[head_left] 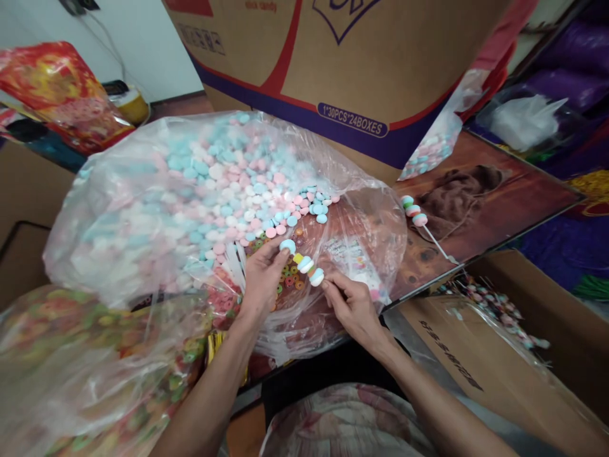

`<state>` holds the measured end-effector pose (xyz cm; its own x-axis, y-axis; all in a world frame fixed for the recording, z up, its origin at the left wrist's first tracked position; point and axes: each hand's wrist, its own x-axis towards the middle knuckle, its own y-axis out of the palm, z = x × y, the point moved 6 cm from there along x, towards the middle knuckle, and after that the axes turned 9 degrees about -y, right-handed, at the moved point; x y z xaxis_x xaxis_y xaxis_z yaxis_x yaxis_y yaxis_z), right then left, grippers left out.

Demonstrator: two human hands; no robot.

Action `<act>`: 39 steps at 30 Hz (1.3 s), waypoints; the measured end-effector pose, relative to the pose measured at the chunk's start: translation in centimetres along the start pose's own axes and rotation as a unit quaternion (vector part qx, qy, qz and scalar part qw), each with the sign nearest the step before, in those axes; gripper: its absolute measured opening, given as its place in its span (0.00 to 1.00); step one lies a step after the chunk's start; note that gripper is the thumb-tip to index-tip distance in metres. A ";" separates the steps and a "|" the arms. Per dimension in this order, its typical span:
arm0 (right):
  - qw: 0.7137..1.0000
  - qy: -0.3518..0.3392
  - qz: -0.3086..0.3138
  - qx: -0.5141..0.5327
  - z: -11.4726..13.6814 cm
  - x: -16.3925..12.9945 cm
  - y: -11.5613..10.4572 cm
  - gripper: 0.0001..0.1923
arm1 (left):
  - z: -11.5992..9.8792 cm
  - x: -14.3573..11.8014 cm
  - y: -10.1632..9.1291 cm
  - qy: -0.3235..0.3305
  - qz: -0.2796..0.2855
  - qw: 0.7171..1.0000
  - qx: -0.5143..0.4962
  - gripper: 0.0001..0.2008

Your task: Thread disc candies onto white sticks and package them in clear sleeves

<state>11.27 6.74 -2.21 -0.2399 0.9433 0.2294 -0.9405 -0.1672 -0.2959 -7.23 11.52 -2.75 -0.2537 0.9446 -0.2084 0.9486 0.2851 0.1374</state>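
- Candy skewer [304,262] sits between both hands, right over the mouth of the big clear bag [143,209] of pastel discs, with about 3 candies already on it: a blue one, then 2 more white-and-blue ones.
- Left hand [261,279] has its fingertips pinched on the blue disc [287,245] at the far end; right hand [351,306] is pinched closed on the near end by the last candy. I can't really see the stick itself between the beads.
- Biggest risk imo: a loose pinch on either end and the discs slide off, dropping back into the loose candies [304,206] where you'd never tell them apart.
- Push a disc on crooked and it could crack, or the stick could bend.
- Bag plastic is bunched right under the fingers, so the tip could snag or poke it.
- 1 finished skewer [421,222] lies on the brown board [499,197] to the right, near the edge above the open box [499,355]; an elbow bump could knock it in.
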 end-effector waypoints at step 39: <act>0.996 0.065 -0.049 0.021 -1.6 0.0 0.8 0.15 | 1.0 -2.6 2.2 0.086 0.018 0.973 0.213 0.14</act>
<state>10.95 7.08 -3.94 -0.1161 0.9844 0.1320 -0.9679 -0.0823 -0.2376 -4.27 9.49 -2.91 -0.2116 0.9765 -0.0415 0.9407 0.1919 -0.2798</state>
